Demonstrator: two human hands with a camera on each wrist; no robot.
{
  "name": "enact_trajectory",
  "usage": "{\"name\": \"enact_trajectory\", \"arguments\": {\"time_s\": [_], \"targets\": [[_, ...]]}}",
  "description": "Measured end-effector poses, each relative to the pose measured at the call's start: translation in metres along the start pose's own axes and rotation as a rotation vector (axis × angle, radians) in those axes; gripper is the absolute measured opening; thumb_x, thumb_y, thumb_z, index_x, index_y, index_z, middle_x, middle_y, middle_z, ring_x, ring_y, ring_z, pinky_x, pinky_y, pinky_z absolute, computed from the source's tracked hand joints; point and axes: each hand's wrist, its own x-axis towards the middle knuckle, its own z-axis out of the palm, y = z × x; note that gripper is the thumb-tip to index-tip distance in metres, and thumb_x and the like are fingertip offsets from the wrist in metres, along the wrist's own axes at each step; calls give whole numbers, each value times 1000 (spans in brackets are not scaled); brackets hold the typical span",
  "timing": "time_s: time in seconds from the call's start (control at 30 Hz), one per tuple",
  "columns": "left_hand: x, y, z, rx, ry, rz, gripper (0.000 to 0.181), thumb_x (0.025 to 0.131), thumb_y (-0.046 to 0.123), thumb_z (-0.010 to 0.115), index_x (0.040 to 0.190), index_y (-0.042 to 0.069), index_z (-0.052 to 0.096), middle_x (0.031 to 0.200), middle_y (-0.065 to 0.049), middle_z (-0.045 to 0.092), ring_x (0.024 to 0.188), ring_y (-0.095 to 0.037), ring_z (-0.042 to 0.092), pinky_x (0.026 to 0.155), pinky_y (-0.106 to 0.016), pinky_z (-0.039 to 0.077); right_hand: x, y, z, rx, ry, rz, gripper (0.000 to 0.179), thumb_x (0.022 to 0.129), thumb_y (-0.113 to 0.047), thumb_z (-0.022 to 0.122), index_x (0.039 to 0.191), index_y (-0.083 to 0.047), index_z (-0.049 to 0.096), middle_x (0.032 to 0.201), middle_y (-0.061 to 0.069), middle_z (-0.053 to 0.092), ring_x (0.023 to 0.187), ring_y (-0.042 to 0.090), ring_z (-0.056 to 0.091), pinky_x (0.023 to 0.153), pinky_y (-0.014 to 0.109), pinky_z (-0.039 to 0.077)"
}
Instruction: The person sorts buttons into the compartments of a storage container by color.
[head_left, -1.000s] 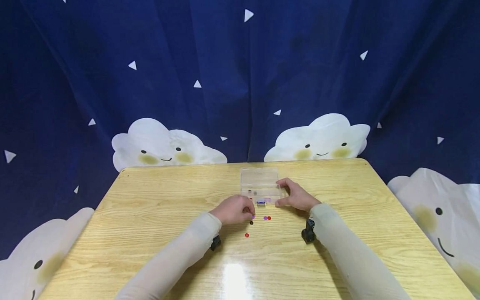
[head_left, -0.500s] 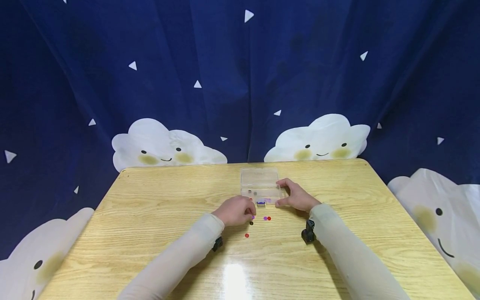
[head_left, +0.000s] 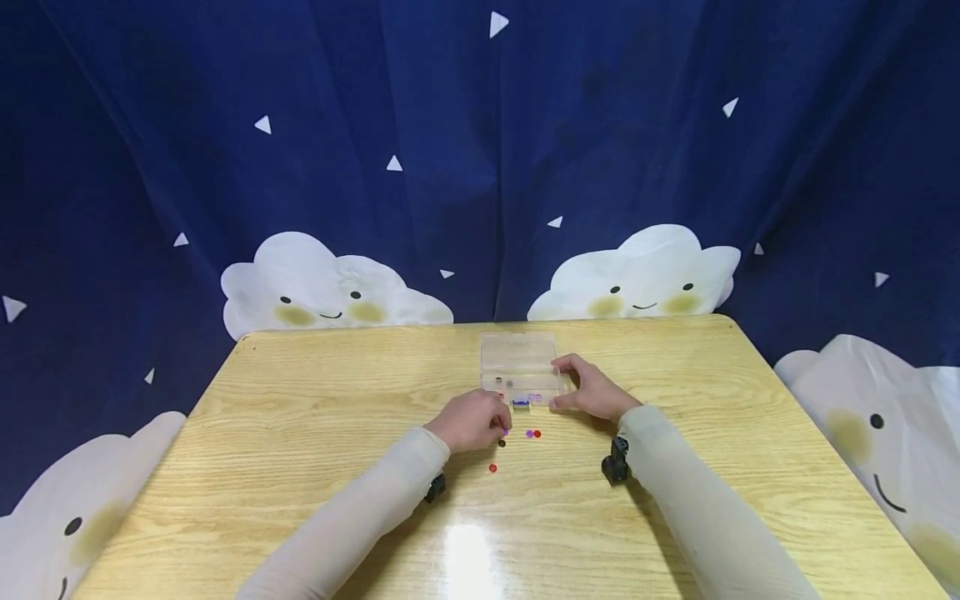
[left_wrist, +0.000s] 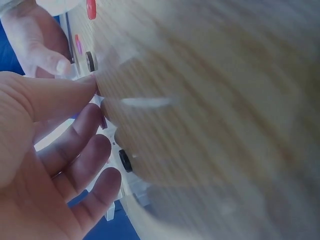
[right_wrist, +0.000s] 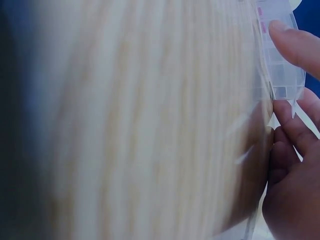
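A clear plastic compartment box point(head_left: 531, 382) lies on the table with its lid point(head_left: 517, 353) opened back. Small dark, red and purple discs lie inside. My right hand point(head_left: 592, 392) grips the box's right end, thumb on the near side and fingers farther back; the right wrist view shows the thumb over the compartments. In front of the box my left hand point(head_left: 468, 419) pinches a small purple button-like disc point(head_left: 506, 432) close to the tabletop. The left wrist view partly hides that disc; the other fingers curl loosely there. Just below the fingertips lies a dark disc point(head_left: 502, 443).
A purple disc point(head_left: 529, 433) and a red disc point(head_left: 537, 433) lie side by side before the box. Another red disc point(head_left: 492, 468) is nearer me. The wooden table point(head_left: 300, 417) ends at a dark blue curtain point(head_left: 495, 167) with cloud prints.
My left hand has shifted very slightly to the right, with its fingertips still at the purple disc. My right hand and the box stay in place.
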Motion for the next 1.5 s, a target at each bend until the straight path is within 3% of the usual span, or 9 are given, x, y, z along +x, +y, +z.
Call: {"name": "enact_trajectory", "arguments": {"time_s": [0.6,0.8,1.0,1.3,1.5], "targets": [[-1,1,-2,11,24,-8,11,87,15,73,79,21,71,83,11,67,82,-7,55,73,-22,48,-1,-3,-1,16,0,18,74,79,-18,83,140,-6,42,152,20,40,148,40,29,123,56,20],[-1,2,-3,39,29,22,17,87,12,71,72,21,72,77,12,68,78,-6,54,73,-23,48,0,-3,-1,15,-3,14,74,80,-17,82,140,-6,42,151,21,41,146,39,32,122,56,21],[-2,3,-6,22,26,36,16,88,9,70,75,18,75,79,9,72,78,-6,59,72,-22,51,0,-3,-1,22,-3,28,74,79,-18,83,140,-8,42,153,20,39,147,39,30,123,56,20],[-6,-1,-7,-32,22,-10,12,91,13,69,85,19,78,91,8,74,90,-10,66,80,-26,55,-1,-4,-1,-3,-1,23,74,80,-20,82,140,-8,42,151,21,40,145,39,33,121,57,23],[-9,-4,-10,-60,46,-1,11,91,15,69,85,20,76,90,9,74,88,-10,65,75,-25,53,-3,-5,-1,-2,-13,13,74,82,-20,81,141,-8,40,151,19,40,145,40,33,121,57,25]]}}
